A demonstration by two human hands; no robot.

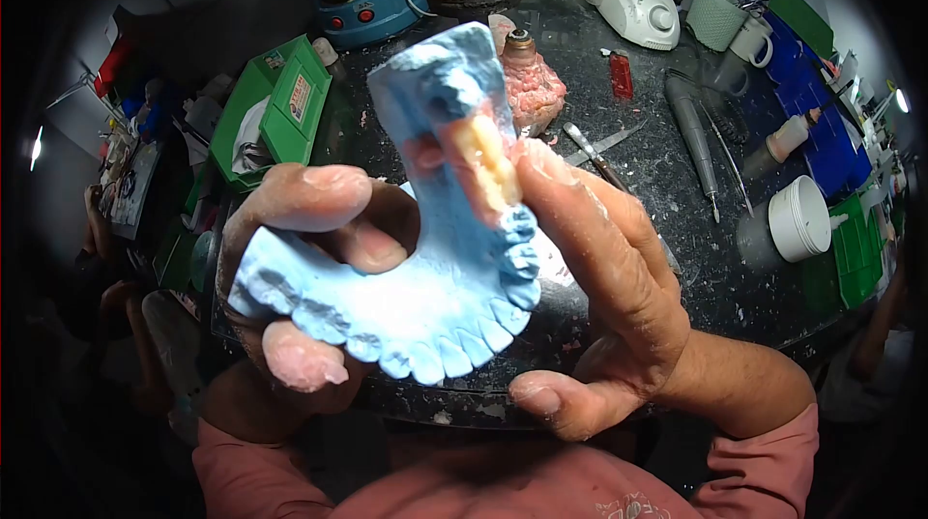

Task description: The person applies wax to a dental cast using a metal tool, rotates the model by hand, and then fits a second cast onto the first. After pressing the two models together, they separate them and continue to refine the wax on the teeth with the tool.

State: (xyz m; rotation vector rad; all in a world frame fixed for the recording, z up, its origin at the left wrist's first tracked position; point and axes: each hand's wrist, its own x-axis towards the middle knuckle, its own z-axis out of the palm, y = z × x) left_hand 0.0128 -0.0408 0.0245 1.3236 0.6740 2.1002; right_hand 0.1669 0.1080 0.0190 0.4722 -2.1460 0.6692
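Blue dental cast [377, 302] is closest to camera, held up above the dark desk [715, 268], tooth edges facing the wearer. Left hand [275, 205] has it gripped by one arm of the arch: digits into the inner opening and along the outer side. Right hand [623, 297] isn't clenched: fingertips sit against the outer side of the tooth piece [486, 166] with pink base, seemingly touching; thumb is free, well apart from the cast. Handling, my read: cast is stiff, plaster-like, light enough for one hand, brittle at tooth tips, a bit slick if dusty. Best hold is the thick arch body, not the teeth. Tooth piece's pink base may be softer; light fingertip pressure only. Can't tell how firmly it's seated.
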